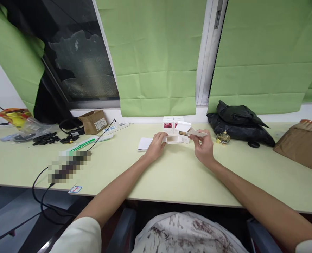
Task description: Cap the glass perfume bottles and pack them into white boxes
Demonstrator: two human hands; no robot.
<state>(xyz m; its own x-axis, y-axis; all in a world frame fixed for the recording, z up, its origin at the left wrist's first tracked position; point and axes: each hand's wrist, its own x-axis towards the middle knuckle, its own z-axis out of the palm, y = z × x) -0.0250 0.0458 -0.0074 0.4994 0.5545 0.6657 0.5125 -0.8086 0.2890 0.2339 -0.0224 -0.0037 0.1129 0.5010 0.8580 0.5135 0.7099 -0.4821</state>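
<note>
My left hand (156,144) grips the left end of a small open white carton (174,139) lying on the pale green table (171,175). My right hand (203,147) pinches a flat beige card insert (198,133) just above and right of that carton. Behind the carton stand two white boxes with red pictures (171,125). A folded white paper (144,143) lies to the left of my left hand.
A small gold-capped glass bottle (222,137) sits right of my right hand, before a black plastic bag (239,123). A brown parcel (300,144) lies far right. Left are a small cardboard box (94,121), black cables (50,138), a blurred item (68,166) and a yellow packet (14,117).
</note>
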